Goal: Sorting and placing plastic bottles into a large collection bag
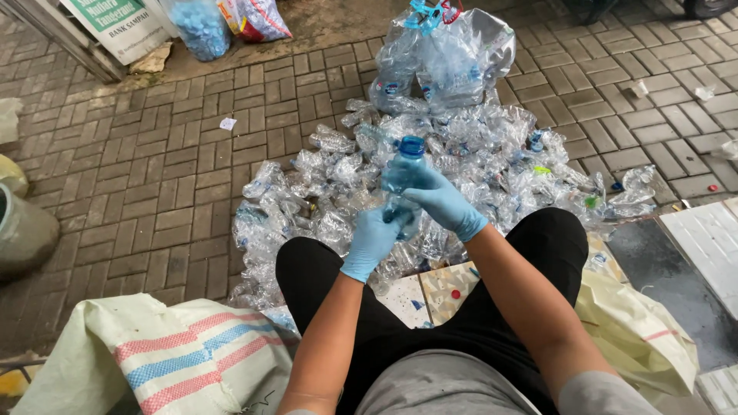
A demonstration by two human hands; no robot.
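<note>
Both my hands wear light blue gloves. My left hand (374, 238) grips the lower part of a clear plastic bottle (405, 165) with a blue cap, held upright over my knees. My right hand (438, 198) wraps the bottle's middle from the right. In front of me on the brick paving lies a pile of crushed clear plastic bottles (461, 154). Behind the pile stands a clear plastic bag (453, 54) stuffed with more bottles.
A woven white sack with red and blue stripes (169, 357) lies at my left, and another pale sack (638, 330) at my right. A grey container (23, 234) sits at the left edge. A bag of blue caps (200, 27) stands at the back.
</note>
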